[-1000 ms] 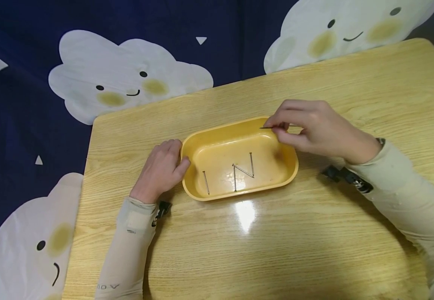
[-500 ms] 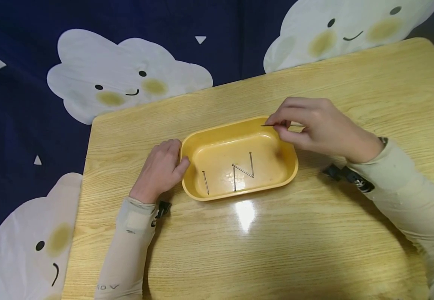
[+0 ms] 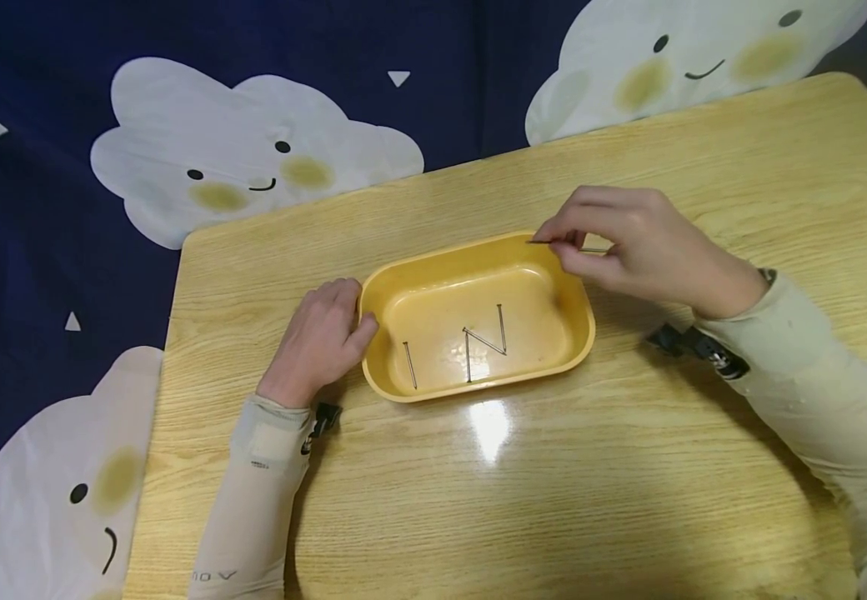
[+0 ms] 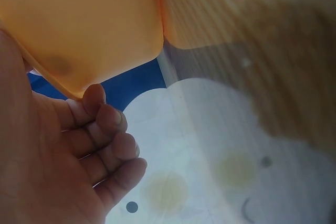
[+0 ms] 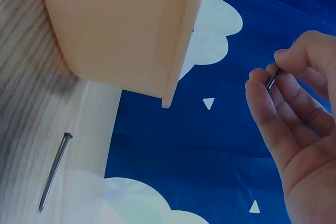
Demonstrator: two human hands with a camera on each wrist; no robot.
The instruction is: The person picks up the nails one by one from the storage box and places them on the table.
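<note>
A yellow plastic tray (image 3: pixel 478 392) sits on the wooden table, with several nails lying on its floor. One nail (image 3: pixel 410 367) is alone at the left; others, including a slanted nail (image 3: pixel 486 341), form an N-like shape. My left hand (image 3: pixel 318 337) grips the tray's left end, thumb over the rim and fingers outside. Above the far right corner of the tray, my right hand (image 3: pixel 621 242) pinches a nail (image 5: pixel 272 80) between thumb and fingers. The right wrist view shows another nail (image 5: pixel 54 174) on the table beside the tray.
The wooden table (image 3: pixel 553 500) extends around the tray on all sides. Behind and to the left hangs a dark blue cloth (image 3: pixel 471 75) printed with white smiling clouds. A dark wrist camera (image 3: pixel 699 348) juts from the right sleeve.
My right hand has risen slightly away from me and to the right, carrying the pinched nail. The left hand keeps its grip, and the nails in the tray lie as before.
</note>
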